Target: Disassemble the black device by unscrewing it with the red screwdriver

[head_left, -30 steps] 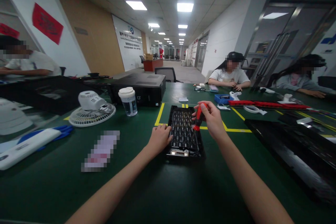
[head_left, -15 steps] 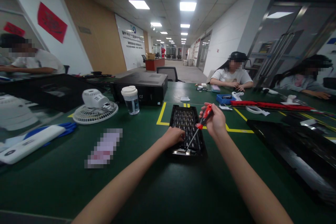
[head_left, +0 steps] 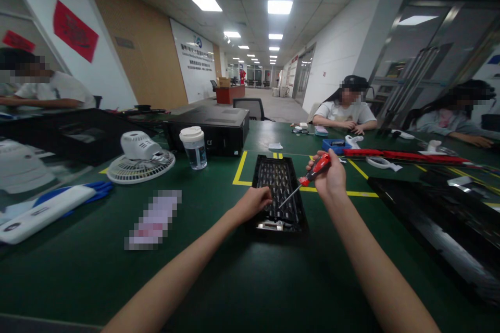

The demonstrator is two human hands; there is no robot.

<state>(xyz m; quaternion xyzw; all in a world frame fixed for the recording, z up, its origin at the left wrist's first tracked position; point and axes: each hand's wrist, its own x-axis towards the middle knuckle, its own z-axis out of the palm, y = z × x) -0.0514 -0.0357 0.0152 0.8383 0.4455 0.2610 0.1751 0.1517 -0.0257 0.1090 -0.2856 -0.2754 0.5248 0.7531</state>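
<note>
A black rectangular panel (head_left: 279, 174) with rows of vent-like openings and a raised rim lies on the green table. It looks like a computer case front. Metal pieces (head_left: 269, 226) shine at its near end. My right hand (head_left: 333, 177) grips the handle of a red and black screwdriver (head_left: 318, 167) above the panel's right edge. The screwdriver slants down to the left, its tip over the panel's lower part; contact cannot be made out. My left hand (head_left: 252, 203) is closed over the panel's left side, its fingertips mostly hidden, so anything in them is unclear.
Behind the panel stand a black computer case (head_left: 211, 130) and a lidded cup (head_left: 193, 148). A white fan (head_left: 140, 158) lies to the left, near a blurred pinkish item (head_left: 154, 218). A large black panel (head_left: 437, 234) occupies the right. Other people sit across the table.
My right hand has moved right with the screwdriver, whose tip has left the metal pieces at the near end and sits farther up. My left hand has shifted slightly left.
</note>
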